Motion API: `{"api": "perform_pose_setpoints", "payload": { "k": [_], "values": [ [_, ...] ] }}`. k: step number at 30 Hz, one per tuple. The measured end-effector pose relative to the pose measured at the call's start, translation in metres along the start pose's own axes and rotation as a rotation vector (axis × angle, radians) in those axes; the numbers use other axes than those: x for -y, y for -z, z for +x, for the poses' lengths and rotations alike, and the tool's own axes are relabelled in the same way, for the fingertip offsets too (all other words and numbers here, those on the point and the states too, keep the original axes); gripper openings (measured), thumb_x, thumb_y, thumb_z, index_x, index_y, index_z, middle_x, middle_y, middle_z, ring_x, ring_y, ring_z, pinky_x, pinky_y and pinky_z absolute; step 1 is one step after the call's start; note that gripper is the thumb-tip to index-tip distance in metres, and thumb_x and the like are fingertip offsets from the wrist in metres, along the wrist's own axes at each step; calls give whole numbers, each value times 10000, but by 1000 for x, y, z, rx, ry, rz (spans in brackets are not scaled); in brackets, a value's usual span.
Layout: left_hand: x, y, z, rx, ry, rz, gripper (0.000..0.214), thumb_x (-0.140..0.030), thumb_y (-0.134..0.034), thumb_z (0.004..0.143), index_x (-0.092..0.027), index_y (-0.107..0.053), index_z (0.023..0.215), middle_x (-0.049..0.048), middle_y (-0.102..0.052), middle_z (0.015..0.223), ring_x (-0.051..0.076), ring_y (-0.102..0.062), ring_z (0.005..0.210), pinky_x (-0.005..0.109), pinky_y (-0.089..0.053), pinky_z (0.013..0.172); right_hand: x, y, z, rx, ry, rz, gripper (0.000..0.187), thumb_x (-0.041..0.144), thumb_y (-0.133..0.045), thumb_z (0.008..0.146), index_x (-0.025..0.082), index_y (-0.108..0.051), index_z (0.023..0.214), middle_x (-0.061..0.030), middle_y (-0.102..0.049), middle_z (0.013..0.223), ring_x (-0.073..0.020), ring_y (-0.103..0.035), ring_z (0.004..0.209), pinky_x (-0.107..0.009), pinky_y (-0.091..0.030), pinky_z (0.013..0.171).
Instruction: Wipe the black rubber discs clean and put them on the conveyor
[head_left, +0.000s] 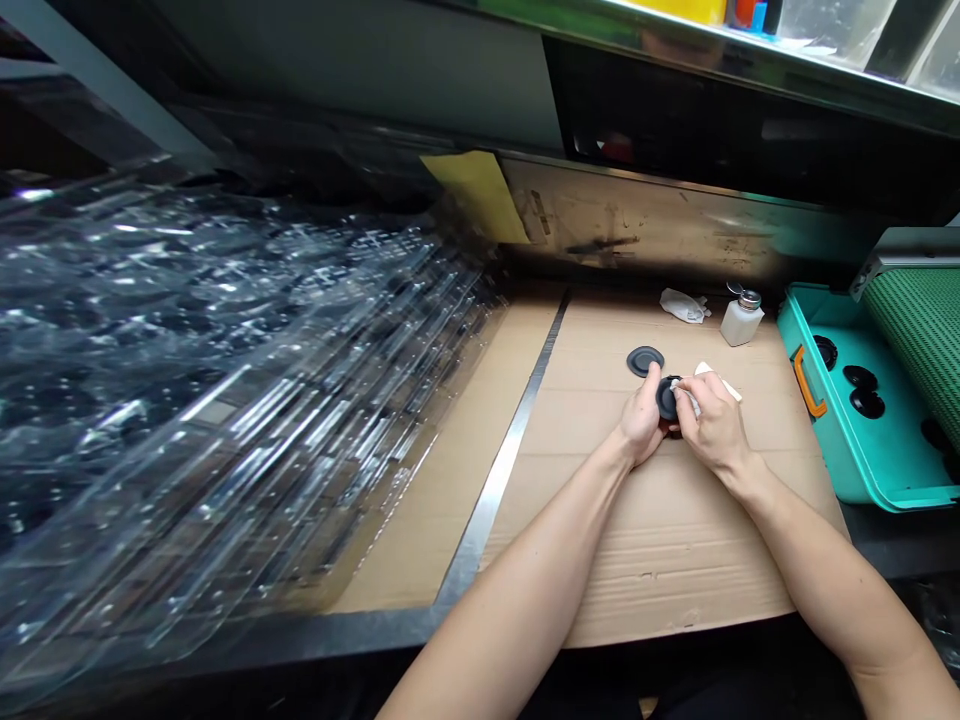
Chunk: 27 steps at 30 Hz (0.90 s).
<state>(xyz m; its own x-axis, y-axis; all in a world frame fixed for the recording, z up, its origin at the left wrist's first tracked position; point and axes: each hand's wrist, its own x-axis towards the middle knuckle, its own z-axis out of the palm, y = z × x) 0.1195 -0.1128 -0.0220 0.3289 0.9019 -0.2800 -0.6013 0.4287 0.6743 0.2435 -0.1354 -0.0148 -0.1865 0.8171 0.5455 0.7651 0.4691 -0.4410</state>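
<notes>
My left hand (643, 418) grips a round black disc-shaped part (666, 399) by its edge, thumb pointing up along its side. Against the face of that part, my right hand (709, 418) pinches a small white wad (684, 393), perhaps cloth or tissue. A second round black part (645, 360) lies flat on the cardboard just beyond my left thumb. Behind my right fingers a flat white piece (718, 382) rests on the cardboard, partly covered by the hand.
Cardboard (660, 560) covers the bench. A white bottle (742, 318) and crumpled tissue (684, 305) stand at the back. On the right, a teal bin (847, 470) holds several black parts beside a green conveyor belt (919, 320). Stacked clear plastic trays (247, 400) fill the left.
</notes>
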Motion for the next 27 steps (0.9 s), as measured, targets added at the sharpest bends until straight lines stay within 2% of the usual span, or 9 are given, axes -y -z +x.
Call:
{"api": "perform_pose_setpoints", "payload": {
  "k": [6,12,18,21,24,27],
  "values": [
    [1,-3,0,-121,-58,19,491,-542,-510,1002,-164,-575,696,-23,-500,528,90,-458,418,198,-323,403,6,2,1,60,39,57,218,249,-500,1015,198,-711,1038,-73,-654,951,-190,-616,879,-305,-480,822],
    [2,-5,-1,-152,-80,40,488,-567,-596,947,-180,-516,661,-26,-519,540,89,-480,418,196,-342,404,6,6,1,84,43,-191,257,248,-472,1026,218,-727,1017,-86,-658,962,-221,-575,925,-344,-430,834],
    [3,-2,0,-149,-72,48,465,-578,-619,926,-172,-560,706,-21,-541,558,102,-499,427,211,-345,398,3,6,3,128,80,-81,235,242,-498,1016,232,-730,1047,-69,-664,977,-208,-573,923,-341,-440,841],
    [4,0,2,-185,-103,1,426,-522,-640,929,-164,-572,709,-14,-563,574,102,-519,456,220,-395,447,5,12,5,211,156,-41,231,208,-502,1005,226,-731,1035,-70,-676,1008,-205,-569,933,-340,-439,846],
    [4,-2,1,-192,-89,-3,421,-480,-577,973,-152,-595,709,2,-585,581,110,-535,474,227,-417,468,6,22,4,326,213,-82,201,202,-535,994,231,-733,982,-59,-677,985,-205,-564,931,-337,-423,834],
    [3,-5,0,-176,-27,34,453,-493,-504,1002,-145,-628,741,18,-616,599,124,-556,476,232,-418,453,6,28,5,300,139,-203,176,196,-559,980,226,-730,946,-69,-669,973,-222,-556,929,-350,-408,833]
  ]
}}
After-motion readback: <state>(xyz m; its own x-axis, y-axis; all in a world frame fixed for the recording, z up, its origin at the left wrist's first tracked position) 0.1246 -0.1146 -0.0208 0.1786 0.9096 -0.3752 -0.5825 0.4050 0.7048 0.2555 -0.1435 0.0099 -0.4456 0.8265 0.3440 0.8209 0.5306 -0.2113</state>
